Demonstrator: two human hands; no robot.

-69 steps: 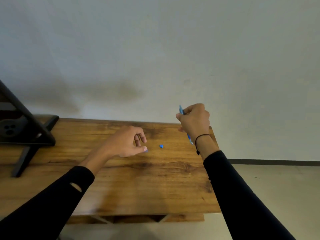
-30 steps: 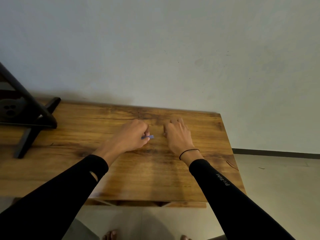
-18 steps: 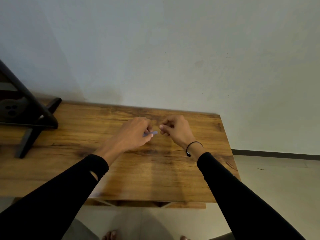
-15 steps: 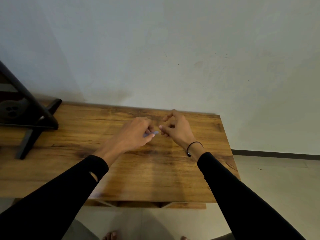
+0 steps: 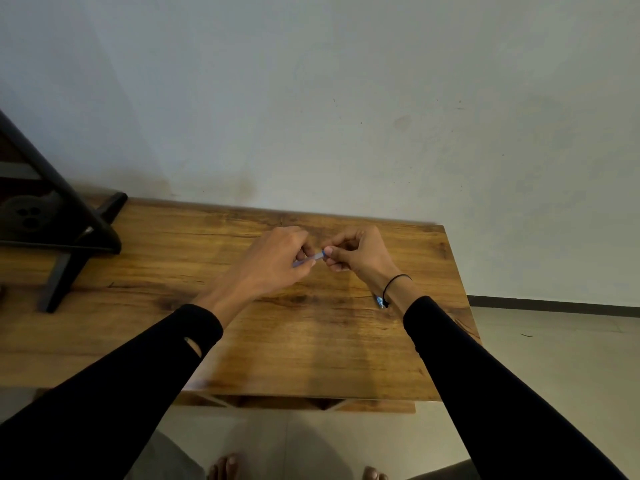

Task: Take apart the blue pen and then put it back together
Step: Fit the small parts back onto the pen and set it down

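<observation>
My left hand (image 5: pixel 277 263) pinches a thin pale-blue pen piece (image 5: pixel 306 260) that points right and slightly up. My right hand (image 5: pixel 356 252) meets it from the right, thumb and fingers closed on a small blue part (image 5: pixel 323 253) at the piece's tip. Both hands hover just above the wooden table (image 5: pixel 294 341), near its far middle. Another blue pen part (image 5: pixel 380 301) lies on the table by my right wrist, mostly hidden under the wrist and sleeve.
A black stand (image 5: pixel 69 233) occupies the table's far left corner. A pale wall runs directly behind the table. The table's right edge (image 5: pixel 464 306) drops to a tiled floor. My bare feet (image 5: pixel 228 467) show below the near edge.
My right hand lifted off the table and closed on the tip of the piece in my left hand. Earlier, my right hand held the pen body, which now lies by my wrist.
</observation>
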